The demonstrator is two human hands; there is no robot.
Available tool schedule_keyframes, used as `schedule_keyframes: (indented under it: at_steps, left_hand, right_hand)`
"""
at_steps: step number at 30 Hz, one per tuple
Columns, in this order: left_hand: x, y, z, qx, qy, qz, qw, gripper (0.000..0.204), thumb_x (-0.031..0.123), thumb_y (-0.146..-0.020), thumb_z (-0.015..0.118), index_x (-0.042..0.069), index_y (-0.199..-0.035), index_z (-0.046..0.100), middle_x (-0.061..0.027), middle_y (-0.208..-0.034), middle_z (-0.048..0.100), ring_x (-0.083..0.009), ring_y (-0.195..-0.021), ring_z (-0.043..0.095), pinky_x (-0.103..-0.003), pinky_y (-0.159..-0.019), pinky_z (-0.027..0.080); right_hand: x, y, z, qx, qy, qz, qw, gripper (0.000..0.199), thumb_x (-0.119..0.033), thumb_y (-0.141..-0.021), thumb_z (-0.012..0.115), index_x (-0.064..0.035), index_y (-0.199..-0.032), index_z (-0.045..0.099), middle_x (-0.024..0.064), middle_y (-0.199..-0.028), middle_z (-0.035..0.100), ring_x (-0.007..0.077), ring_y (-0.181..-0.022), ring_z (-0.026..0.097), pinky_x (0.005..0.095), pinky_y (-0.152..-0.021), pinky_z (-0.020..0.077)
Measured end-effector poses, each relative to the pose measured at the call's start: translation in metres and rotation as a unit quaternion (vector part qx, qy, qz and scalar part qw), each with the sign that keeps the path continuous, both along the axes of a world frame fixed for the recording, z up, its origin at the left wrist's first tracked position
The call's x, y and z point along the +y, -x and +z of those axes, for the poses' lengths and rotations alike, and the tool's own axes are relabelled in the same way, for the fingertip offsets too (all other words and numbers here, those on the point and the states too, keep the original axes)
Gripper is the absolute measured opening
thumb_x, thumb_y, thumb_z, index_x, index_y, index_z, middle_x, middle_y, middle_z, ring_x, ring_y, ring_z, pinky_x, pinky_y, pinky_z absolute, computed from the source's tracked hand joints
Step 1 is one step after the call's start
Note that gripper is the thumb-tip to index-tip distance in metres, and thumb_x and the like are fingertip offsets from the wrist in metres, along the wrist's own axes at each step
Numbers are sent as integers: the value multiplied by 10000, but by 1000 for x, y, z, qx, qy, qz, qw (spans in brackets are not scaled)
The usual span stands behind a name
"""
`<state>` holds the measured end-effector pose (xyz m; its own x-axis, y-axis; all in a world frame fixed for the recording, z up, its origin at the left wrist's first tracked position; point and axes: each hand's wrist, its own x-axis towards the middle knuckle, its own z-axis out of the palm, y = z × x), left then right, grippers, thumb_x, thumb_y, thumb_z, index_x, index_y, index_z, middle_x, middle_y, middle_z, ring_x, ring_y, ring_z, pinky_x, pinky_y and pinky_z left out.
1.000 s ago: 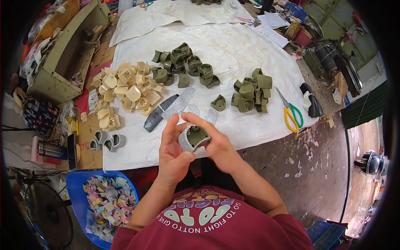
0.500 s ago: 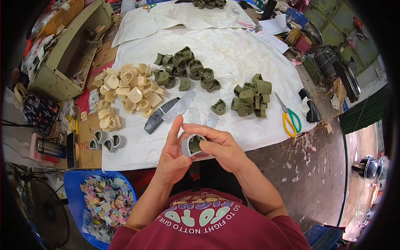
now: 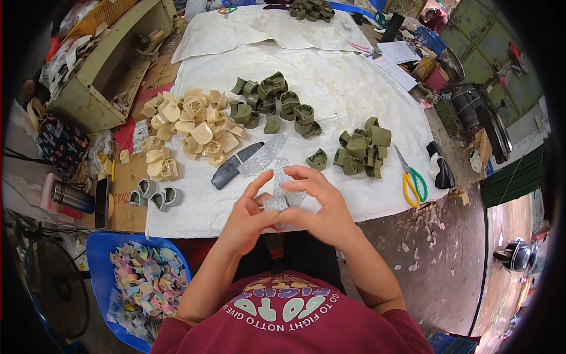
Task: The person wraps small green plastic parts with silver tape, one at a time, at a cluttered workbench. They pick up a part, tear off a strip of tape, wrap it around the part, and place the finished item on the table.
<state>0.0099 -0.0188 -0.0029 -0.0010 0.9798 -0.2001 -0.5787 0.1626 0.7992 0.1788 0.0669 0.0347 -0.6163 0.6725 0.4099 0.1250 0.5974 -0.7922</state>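
Near the surface's (image 3: pixel 194 219) front edge, the left hand (image 3: pixel 250 218) and right hand (image 3: pixel 321 206) pinch a silver glitter strip (image 3: pixel 282 197), probably light, floppy and best held by its edges.

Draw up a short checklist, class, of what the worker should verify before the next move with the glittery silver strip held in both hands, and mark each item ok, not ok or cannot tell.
1. Both hands on the piece: left hand and right hand pinch the silver glitter strip. Ok.
2. Small part under the strip seated properly: hidden by fingers. Cannot tell.
3. Spare strips within reach: grey strips lie just ahead on the white sheet. Ok.
4. Green parts to hand on the right side. Ok.
5. Scissors lying apart from the hands. Ok.
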Motion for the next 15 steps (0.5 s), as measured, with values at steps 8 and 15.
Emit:
schedule_keyframes:
  at_steps: [8, 15]
  left_hand:
    - [-2, -17, 17, 405, -197, 120, 885, 652, 95, -771, 757, 17, -1349, 464, -113, -1246, 526, -224, -1097, 565, -328, -930, 449]
    - [-2, -36, 9, 97, -229, 152, 957, 701, 135, -820, 721, 104, -1431, 378, -159, -1332, 493, -273, -1247, 487, -376, -1029, 402]
  right_hand:
    - [-13, 6, -3, 197, 375, -3, 906, 275, -120, -893, 639, 9, -1135, 624, 118, -1193, 605, 166, -1067, 573, 322, -862, 491]
    - [-24, 17, 0, 243, 246, -40, 937, 305, -140, -922, 610, 12, -1186, 625, 131, -1300, 546, 178, -1214, 474, 295, -980, 414]
